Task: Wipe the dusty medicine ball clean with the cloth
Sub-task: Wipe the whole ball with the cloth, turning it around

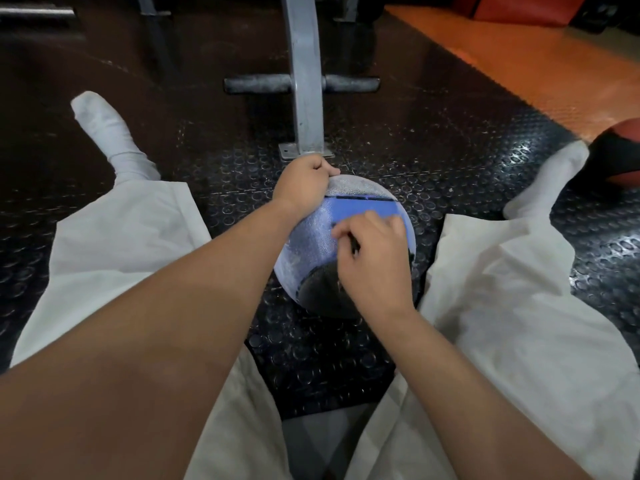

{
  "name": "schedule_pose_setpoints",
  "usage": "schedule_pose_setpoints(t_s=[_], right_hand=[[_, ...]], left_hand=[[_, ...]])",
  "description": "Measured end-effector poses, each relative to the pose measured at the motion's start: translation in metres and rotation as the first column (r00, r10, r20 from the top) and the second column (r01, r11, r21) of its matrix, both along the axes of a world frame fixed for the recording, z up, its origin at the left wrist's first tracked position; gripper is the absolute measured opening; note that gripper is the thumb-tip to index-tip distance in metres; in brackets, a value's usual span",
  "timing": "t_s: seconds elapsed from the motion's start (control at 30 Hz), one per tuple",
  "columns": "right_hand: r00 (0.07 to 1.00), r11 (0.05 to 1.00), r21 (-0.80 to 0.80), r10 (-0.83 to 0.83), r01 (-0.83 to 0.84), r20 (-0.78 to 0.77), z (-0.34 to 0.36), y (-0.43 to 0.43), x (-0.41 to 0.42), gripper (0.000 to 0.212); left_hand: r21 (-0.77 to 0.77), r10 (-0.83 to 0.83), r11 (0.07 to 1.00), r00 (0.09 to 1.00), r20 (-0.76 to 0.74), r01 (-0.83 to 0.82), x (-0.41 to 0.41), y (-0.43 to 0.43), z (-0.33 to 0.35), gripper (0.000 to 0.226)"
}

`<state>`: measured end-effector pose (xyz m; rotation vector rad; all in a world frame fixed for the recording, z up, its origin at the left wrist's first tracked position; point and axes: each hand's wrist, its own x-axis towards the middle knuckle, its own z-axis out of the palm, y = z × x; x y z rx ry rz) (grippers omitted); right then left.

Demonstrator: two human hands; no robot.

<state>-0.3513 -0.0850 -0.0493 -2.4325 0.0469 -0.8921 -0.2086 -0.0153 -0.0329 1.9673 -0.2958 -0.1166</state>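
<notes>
Sits on the black studded rubber floor mat (346, 358) with legs spread. Sets the white-socked left foot (104, 133) turned outward, well apart from the work, leaving an open bay between the pale trouser legs.

Faces the grey painted steel machine upright (304, 81), bolted down just beyond the work area. Probably serves as a backstop against forward roll.

Reaches the left hand (304, 183) over the far upper-left of the round blue-and-black textured rubber medicine ball (311, 244). Curls the fingers down over the crown, thumb lying along the top. Appears to pin the medicine ball to the floor mat and resist rotation under wiping load.

Locates the medicine ball on the floor mat between the thighs, just beside the right trouser leg; cannot tell whether in contact. Shows grey dust over crown and left flank, with a clean blue band (363, 209) across the upper face.

Presses the right hand (374, 258) against the near right face, just below the clean blue band. Bends the fingers tightly round a dark cloth (355, 244), showing only a sliver between them. Works at the boundary of dust and clean surface, presumably to widen the band.

Sets the white-socked right foot (547, 181) outward likewise, near a red-and-black ball (620, 150) at the frame edge.
</notes>
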Motion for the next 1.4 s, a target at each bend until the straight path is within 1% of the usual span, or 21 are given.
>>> schedule_pose_setpoints(t_s=[0.1, 0.2, 0.3, 0.37, 0.43, 0.47, 0.53, 0.57, 0.6, 0.67, 0.73, 0.8, 0.83, 0.9, 0.97, 1.03, 1.1, 1.17, 1.27, 1.33, 1.4], right_hand=[[0.999, 0.999, 0.005, -0.041, 0.041, -0.015, 0.012, 0.002, 0.023, 0.016], [0.998, 0.997, -0.059, -0.048, 0.05, 0.047, -0.006, 0.005, 0.012, 0.015], [0.984, 0.98, -0.197, 0.038, -0.004, 0.172, -0.035, 0.003, -0.021, 0.015], [0.975, 0.978, -0.197, 0.111, -0.072, 0.195, -0.038, -0.005, -0.026, 0.014], [0.984, 0.995, -0.067, 0.08, -0.069, 0.162, -0.035, -0.016, -0.023, 0.011], [0.987, 0.999, 0.04, 0.018, -0.024, 0.16, -0.034, -0.022, -0.021, 0.014], [0.981, 0.964, 0.254, -0.125, 0.084, 0.15, -0.033, -0.037, -0.019, 0.025], [0.976, 0.945, 0.304, -0.168, 0.12, 0.137, -0.034, -0.041, -0.019, 0.03], [0.974, 0.943, 0.305, -0.184, 0.137, 0.131, -0.034, -0.042, -0.02, 0.031], [0.978, 0.974, 0.197, -0.142, 0.11, 0.152, -0.034, -0.032, -0.021, 0.027], [0.981, 0.998, 0.038, -0.059, 0.053, 0.183, -0.034, -0.017, -0.023, 0.02], [0.982, 0.995, -0.104, 0.023, -0.003, 0.189, -0.037, -0.009, -0.024, 0.016], [0.982, 0.989, -0.144, 0.044, -0.017, 0.184, -0.037, -0.01, -0.024, 0.016], [0.983, 0.989, -0.146, 0.037, -0.01, 0.18, -0.037, -0.017, -0.024, 0.015], [0.983, 0.997, -0.059, -0.033, 0.045, 0.181, -0.035, -0.024, -0.024, 0.014], [0.978, 0.992, 0.067, -0.119, 0.109, 0.171, -0.033, -0.026, -0.023, 0.019], [0.976, 0.985, 0.108, -0.153, 0.137, 0.153, -0.031, -0.023, -0.023, 0.022], [0.982, 0.994, 0.024, -0.111, 0.109, 0.154, -0.028, -0.019, -0.023, 0.022], [0.989, 0.993, -0.106, -0.028, 0.044, 0.144, -0.015, -0.016, -0.015, 0.022], [0.994, 0.991, -0.12, -0.046, 0.058, 0.098, -0.002, -0.01, -0.006, 0.023], [0.993, 0.988, -0.107, -0.107, 0.111, 0.041, 0.008, -0.002, 0.002, 0.02]], left_hand=[[-0.022, 0.012, 1.0, 1.0, 0.004, -0.012, -0.001, 0.002, -0.001, 0.034], [-0.007, 0.01, 1.0, 1.0, 0.005, -0.01, 0.0, 0.002, 0.0, 0.032], [0.004, -0.003, 1.0, 1.0, -0.008, 0.003, -0.001, 0.001, -0.001, 0.03], [0.013, -0.01, 1.0, 1.0, -0.005, 0.01, -0.004, -0.001, 0.001, 0.029], [0.018, -0.008, 1.0, 1.0, 0.004, 0.008, -0.009, -0.001, 0.002, 0.027], [0.023, -0.007, 1.0, 1.0, 0.01, 0.007, -0.011, -0.001, 0.003, 0.026], [0.042, 0.006, 0.999, 1.0, 0.025, -0.007, -0.015, 0.001, 0.002, 0.027], [0.055, 0.015, 0.998, 0.999, 0.035, -0.017, -0.018, 0.002, 0.002, 0.028], [0.067, 0.022, 0.997, 0.999, 0.044, -0.024, -0.02, 0.002, 0.002, 0.029], [0.072, 0.037, 0.997, 0.998, 0.054, -0.041, -0.022, 0.003, 0.003, 0.03], [0.064, 0.036, 0.997, 0.998, 0.048, -0.039, -0.023, 0.005, 0.005, 0.032], [0.06, 0.023, 0.998, 0.999, 0.038, -0.025, -0.025, 0.006, 0.005, 0.031], [0.055, 0.02, 0.998, 0.999, 0.036, -0.022, -0.025, 0.007, 0.005, 0.029], [0.029, 0.03, 0.999, 0.999, 0.034, -0.031, -0.028, 0.006, 0.004, 0.026], [0.016, 0.043, 0.999, 0.998, 0.046, -0.044, -0.032, 0.004, 0.003, 0.023], [0.036, 0.06, 0.997, 0.996, 0.073, -0.063, -0.037, 0.0, 0.003, 0.02], [0.063, 0.075, 0.995, 0.993, 0.09, -0.081, -0.042, -0.003, 0.005, 0.018], [0.071, 0.07, 0.995, 0.993, 0.09, -0.077, -0.045, -0.003, 0.006, 0.017], [0.039, 0.054, 0.998, 0.994, 0.091, -0.058, -0.048, 0.0, 0.005, 0.02], [0.016, 0.061, 0.998, 0.994, 0.091, -0.063, -0.049, 0.004, 0.003, 0.02], [-0.02, 0.064, 0.998, 0.996, 0.064, -0.063, -0.047, 0.005, 0.003, 0.024]])
